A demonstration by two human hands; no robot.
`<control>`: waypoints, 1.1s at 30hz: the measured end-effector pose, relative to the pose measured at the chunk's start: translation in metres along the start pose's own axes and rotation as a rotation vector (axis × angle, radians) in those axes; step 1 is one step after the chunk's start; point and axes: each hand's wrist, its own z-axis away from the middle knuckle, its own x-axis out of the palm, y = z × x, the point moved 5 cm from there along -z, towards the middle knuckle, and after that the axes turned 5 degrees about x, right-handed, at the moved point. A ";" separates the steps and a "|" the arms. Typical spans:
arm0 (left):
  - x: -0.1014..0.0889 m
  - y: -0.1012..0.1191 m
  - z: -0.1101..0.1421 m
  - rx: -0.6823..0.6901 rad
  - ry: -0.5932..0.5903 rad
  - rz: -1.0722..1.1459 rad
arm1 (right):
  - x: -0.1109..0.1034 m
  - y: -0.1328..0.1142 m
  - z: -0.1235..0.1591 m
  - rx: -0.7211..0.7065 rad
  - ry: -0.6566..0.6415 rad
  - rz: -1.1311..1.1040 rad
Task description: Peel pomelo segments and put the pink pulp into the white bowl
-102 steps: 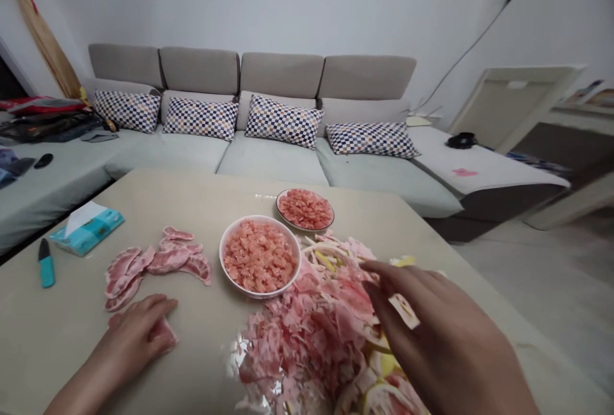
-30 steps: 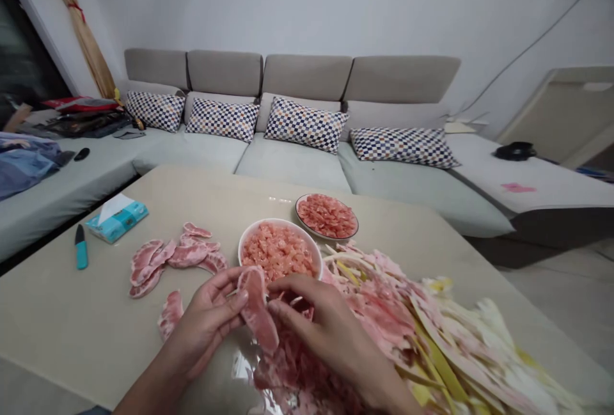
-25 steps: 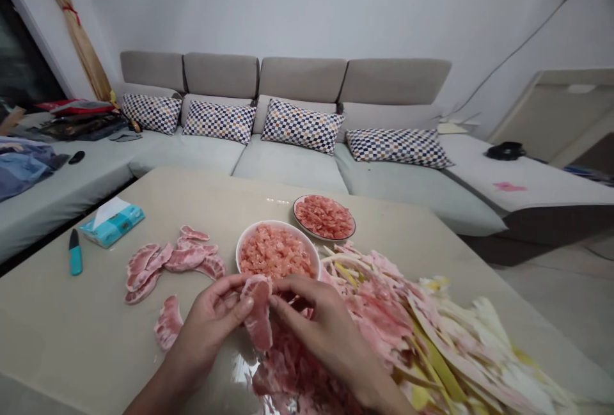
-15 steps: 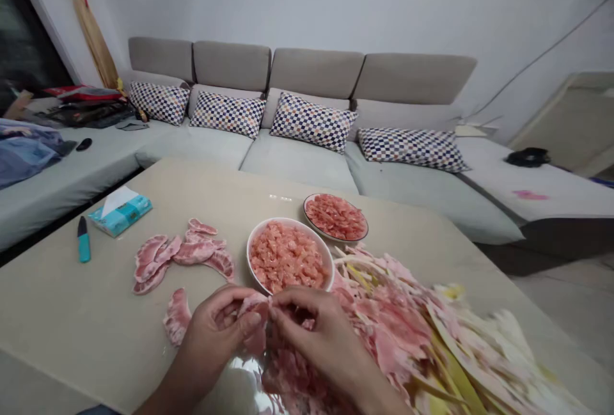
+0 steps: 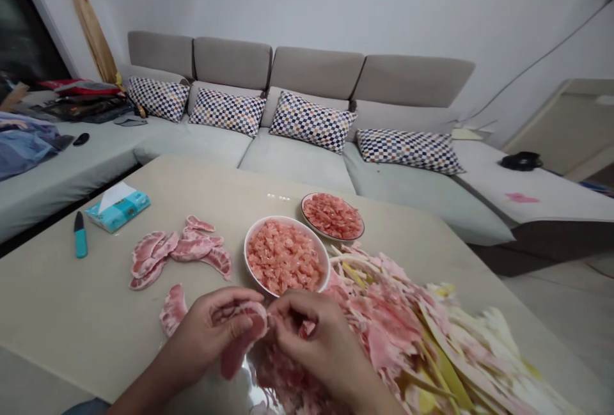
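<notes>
In my left hand (image 5: pixel 218 325) is a pink pomelo segment (image 5: pixel 242 341), gripped between the thumb and curled fingers and hanging down at its lower end. My right hand (image 5: pixel 316 328) is closed, with thumb and forefinger pinching at the segment's right edge. Just beyond both hands stands a white bowl (image 5: pixel 246 255) full of peeled pomelo flesh (image 5: pixel 283 258). Several unpeeled pomelo segments (image 5: pixel 194 249) lie left of the bowl, and one single segment (image 5: pixel 173 306) rests beside my left hand. Pink membranes and pomelo peel (image 5: pixel 384 325) are heaped beside and partly beneath my right hand.
A dark-rimmed plate (image 5: pixel 362 231) of more red flesh stands behind the bowl. On the table's left are a tissue pack (image 5: pixel 119 207) and a teal-handled knife (image 5: pixel 80 239). A grey sofa (image 5: pixel 297 159) with checkered cushions (image 5: pixel 311 121) runs behind the table.
My left hand has tilted the pomelo segment, so more of it shows hanging below the fingers. My right hand stays pinched at its edge. The view has shifted slightly.
</notes>
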 end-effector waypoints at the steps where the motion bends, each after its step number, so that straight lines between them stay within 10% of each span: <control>1: -0.001 0.001 0.000 0.001 0.005 0.022 | 0.000 0.001 -0.001 0.020 -0.016 -0.031; 19: 0.011 -0.003 -0.003 0.018 -0.193 0.105 | -0.010 0.003 -0.006 0.008 0.065 -0.082; 33: 0.001 0.001 -0.001 0.192 0.027 -0.361 | 0.006 0.003 0.003 -0.177 0.061 0.198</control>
